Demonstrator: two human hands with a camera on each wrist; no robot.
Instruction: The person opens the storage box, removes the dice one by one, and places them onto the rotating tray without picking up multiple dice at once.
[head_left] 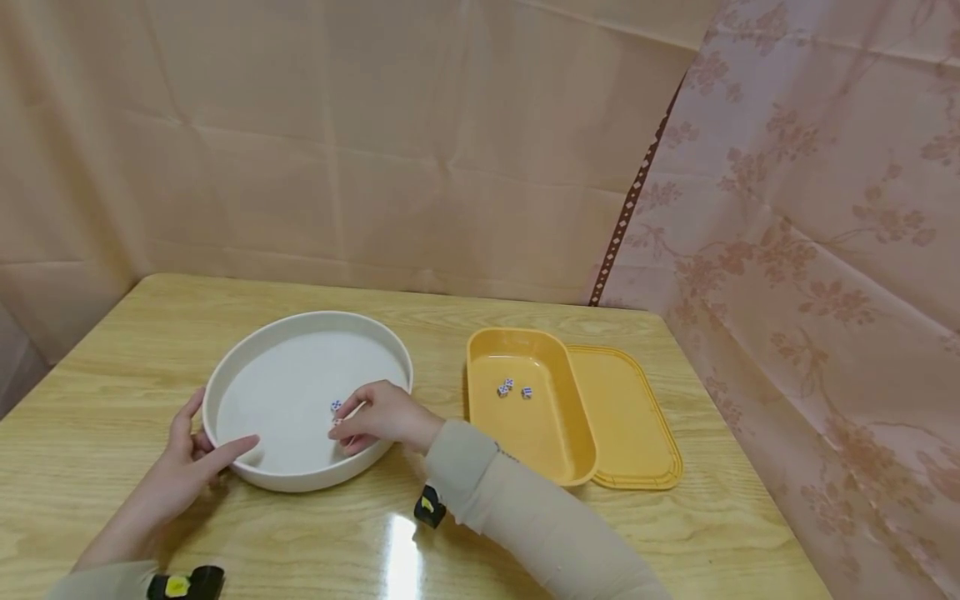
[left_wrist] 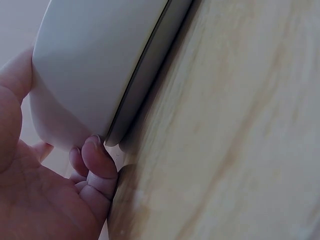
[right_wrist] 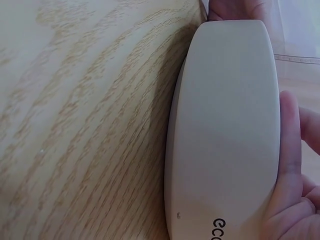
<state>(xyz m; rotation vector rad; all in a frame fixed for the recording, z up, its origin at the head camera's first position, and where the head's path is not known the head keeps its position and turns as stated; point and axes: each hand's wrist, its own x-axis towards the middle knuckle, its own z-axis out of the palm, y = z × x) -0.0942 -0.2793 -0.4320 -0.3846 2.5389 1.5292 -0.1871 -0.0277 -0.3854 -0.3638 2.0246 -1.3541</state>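
Tray [head_left: 292, 375] of white colour stood on the left part of the tabletop [head_left: 315, 533], and the left hand [head_left: 172, 479] gripped its rim, thumb to the inner side. The right hand [head_left: 381, 417] was inside with bent fingers, its fingertips at a red-marked die [head_left: 337, 422], though it was not possible to see whether they pinched it; a blue-marked die [head_left: 336, 406] lay just beside. Three more dice [head_left: 503, 390] lay in the yellow box [head_left: 547, 425].
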